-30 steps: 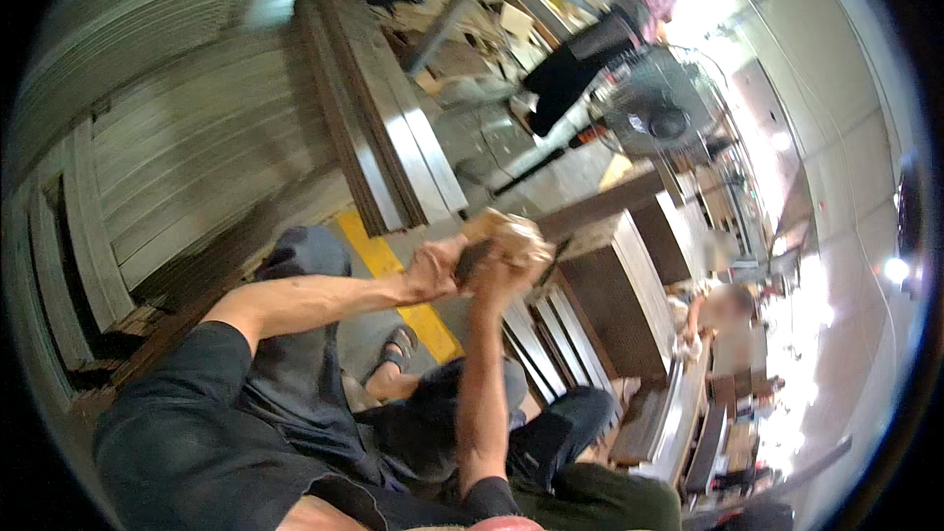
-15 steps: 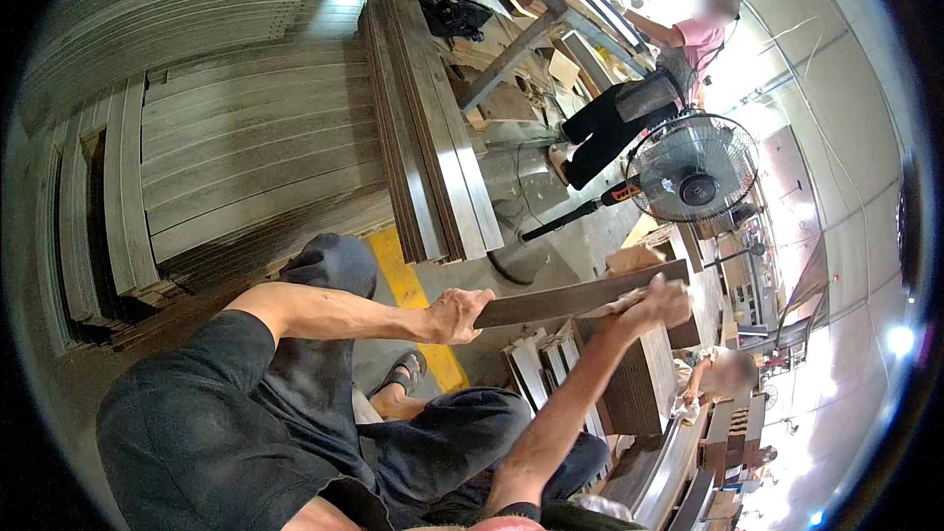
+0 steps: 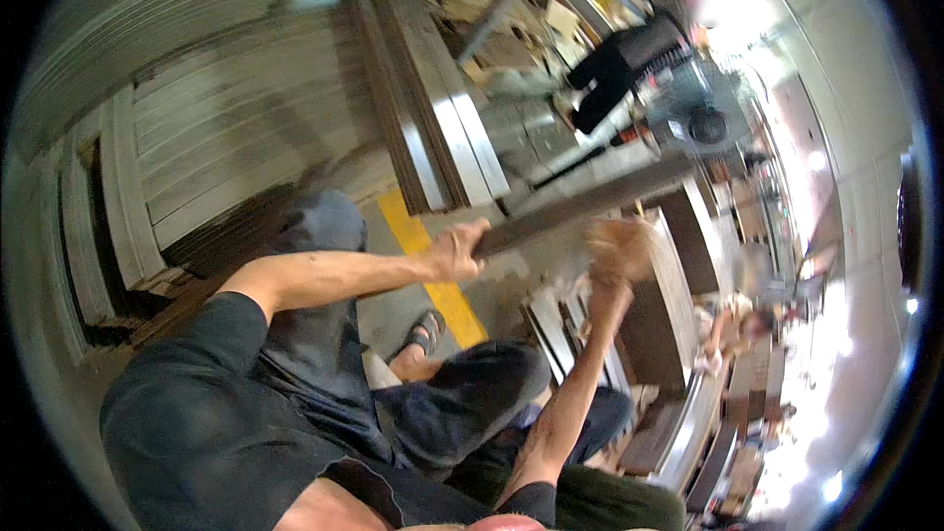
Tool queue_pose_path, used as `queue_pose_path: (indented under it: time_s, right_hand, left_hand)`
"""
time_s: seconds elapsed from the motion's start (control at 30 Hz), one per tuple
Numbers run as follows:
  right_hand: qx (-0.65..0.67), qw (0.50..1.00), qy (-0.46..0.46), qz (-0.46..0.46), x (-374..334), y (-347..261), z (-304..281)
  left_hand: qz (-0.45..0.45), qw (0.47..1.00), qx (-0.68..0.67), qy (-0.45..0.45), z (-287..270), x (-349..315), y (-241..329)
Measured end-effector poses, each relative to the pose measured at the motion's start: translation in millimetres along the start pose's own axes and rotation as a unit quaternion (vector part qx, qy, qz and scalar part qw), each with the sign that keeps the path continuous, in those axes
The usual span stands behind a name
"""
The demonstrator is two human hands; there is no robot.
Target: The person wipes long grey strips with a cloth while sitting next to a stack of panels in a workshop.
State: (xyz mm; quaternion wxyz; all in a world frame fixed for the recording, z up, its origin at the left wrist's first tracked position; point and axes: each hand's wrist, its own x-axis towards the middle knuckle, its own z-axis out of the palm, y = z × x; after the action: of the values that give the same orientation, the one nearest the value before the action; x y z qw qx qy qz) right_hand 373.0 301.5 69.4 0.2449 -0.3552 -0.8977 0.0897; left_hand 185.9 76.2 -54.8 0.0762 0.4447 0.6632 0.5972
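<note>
A long dark wooden plank (image 3: 580, 205) runs from the middle of the view up to the right. My left hand (image 3: 454, 250) grips its near end. My right hand (image 3: 618, 250), blurred by motion, is against the plank's underside further along; its fingers are curled on the board. Both forearms reach up from my dark shirt at the bottom. My legs in dark trousers and a sandalled foot (image 3: 423, 332) lie below the hands.
A stack of long planks (image 3: 433, 108) lies on the floor ahead, beside a yellow floor stripe (image 3: 438, 265). Pale boards (image 3: 216, 147) lean at the left. A standing fan (image 3: 703, 118), dark wooden blocks (image 3: 659, 315) and other people are at the right.
The plank has swung up and to the right with both hands on it. My right hand has slid along the board, and the view has shifted toward the fan.
</note>
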Motion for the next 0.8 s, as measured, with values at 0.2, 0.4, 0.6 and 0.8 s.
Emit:
queue_pose_path:
  time_s: [0.2, 0.4, 0.6, 0.8]
  right_hand:
    - [0.608, 0.784, -0.041, 0.120, -27.9, -78.0, 39.6]
    - [0.785, 0.618, 0.054, 0.005, -2.8, -120.3, 14.3]
    - [0.698, 0.705, 0.130, 0.004, 37.5, -124.6, -43.3]
    - [0.636, 0.760, 0.136, -0.012, 25.3, -142.6, -37.4]
  left_hand:
    - [-0.046, 0.996, 0.007, -0.070, 9.3, -8.4, -5.0]
    - [-0.041, 0.993, 0.012, -0.107, 7.2, -11.5, 4.0]
    - [-0.051, 0.984, 0.036, -0.164, 10.4, -15.9, 4.4]
    - [-0.019, 0.978, 0.007, -0.209, 2.1, -15.8, 7.5]
